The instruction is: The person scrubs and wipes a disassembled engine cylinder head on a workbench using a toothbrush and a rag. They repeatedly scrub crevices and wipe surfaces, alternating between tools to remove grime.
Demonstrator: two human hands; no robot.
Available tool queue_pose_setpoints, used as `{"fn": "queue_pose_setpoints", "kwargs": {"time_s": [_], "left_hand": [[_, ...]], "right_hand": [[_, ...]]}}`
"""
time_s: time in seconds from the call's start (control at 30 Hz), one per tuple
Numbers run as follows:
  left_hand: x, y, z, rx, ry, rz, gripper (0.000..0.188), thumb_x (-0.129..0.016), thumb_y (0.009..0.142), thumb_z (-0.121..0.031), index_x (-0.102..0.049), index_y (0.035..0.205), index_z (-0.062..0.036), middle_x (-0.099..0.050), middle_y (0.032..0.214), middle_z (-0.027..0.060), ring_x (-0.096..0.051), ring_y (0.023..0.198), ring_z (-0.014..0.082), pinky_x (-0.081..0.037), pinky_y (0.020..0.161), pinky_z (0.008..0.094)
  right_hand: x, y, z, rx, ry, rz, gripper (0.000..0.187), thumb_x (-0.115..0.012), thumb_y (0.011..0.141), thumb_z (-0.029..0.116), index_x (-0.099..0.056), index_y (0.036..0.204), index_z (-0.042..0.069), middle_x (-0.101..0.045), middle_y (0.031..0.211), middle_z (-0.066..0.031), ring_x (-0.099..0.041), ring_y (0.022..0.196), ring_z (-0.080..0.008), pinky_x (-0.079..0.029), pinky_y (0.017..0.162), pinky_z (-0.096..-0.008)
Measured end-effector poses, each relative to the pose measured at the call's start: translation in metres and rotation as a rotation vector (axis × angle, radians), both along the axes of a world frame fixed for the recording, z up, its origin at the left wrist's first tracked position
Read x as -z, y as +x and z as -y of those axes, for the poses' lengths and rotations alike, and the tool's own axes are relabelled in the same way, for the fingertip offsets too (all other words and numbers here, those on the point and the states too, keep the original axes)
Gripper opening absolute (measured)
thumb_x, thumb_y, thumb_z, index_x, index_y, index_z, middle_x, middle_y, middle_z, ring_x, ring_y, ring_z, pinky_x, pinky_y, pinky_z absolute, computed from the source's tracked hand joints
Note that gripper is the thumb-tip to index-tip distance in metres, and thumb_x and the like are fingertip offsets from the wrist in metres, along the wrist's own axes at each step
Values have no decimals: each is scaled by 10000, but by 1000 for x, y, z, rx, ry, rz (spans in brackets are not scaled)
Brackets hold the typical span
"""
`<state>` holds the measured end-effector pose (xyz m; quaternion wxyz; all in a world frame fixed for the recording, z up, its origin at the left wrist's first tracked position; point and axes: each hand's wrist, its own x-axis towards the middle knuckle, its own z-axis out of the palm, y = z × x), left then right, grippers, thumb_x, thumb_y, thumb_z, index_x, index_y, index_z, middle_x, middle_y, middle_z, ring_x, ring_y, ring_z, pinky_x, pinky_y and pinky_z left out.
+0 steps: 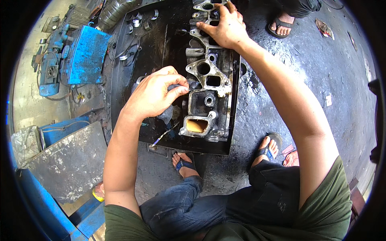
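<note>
A long metal engine cylinder head (pixel 197 98) with ports and flanges along its top lies on a dark metal tray (pixel 169 44). My left hand (pixel 157 94) is closed in a pinch at its left edge, near the middle flange. Between thumb and fingers shows a dark grey, cloth-like piece (pixel 173 86); the fingers hide most of it. Below that hand lies a grey scrap (pixel 165 116), perhaps part of the same piece. My right hand (pixel 225 30) rests with spread fingers on the far end of the head, holding nothing. The nearest port has a yellowish inside.
Curved metal shells (pixel 136 20) lie at the tray's far left. A thin striped stick (pixel 161 136) lies near its front edge. A blue machine (pixel 86 54) with a motor stands left, a scuffed panel (pixel 72 160) nearer. Another person's sandaled foot (pixel 281 26) is at far right.
</note>
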<state>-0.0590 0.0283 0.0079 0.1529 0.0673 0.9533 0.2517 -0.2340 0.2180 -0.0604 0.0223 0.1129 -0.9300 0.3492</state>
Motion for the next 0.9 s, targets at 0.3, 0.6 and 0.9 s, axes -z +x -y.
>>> {"fn": "queue_pose_setpoints", "kwargs": {"time_s": [0.3, 0.6, 0.9], "left_hand": [[2, -7, 0, 71, -25, 69, 244, -703, 977, -229, -748, 1117, -34, -708, 1072, 133, -716, 987, 329, -566, 892, 414], [2, -9, 0, 128, 169, 85, 259, -691, 932, -178, -737, 1145, -38, -732, 1119, 168, -727, 1030, 305, -570, 917, 391], [7, -9, -6, 80, 226, 71, 307, -732, 961, -291, -760, 1134, -39, -767, 1080, 173, -746, 1004, 324, -575, 919, 412]], "right_hand": [[-5, 2, -1, -16, -2, -29, 869, -803, 866, 511, -478, 1527, 49, -364, 1635, -266, -347, 1517, -449, -333, 1253, -512], [13, -2, 5, 44, 115, -265, 821, -784, 896, 606, -563, 1491, 86, -472, 1600, -240, -475, 1481, -385, -398, 1221, -489], [33, -15, 4, -2, 67, -145, 968, -773, 829, 708, -500, 1558, 134, -295, 1694, -268, -332, 1545, -451, -338, 1245, -547]]}}
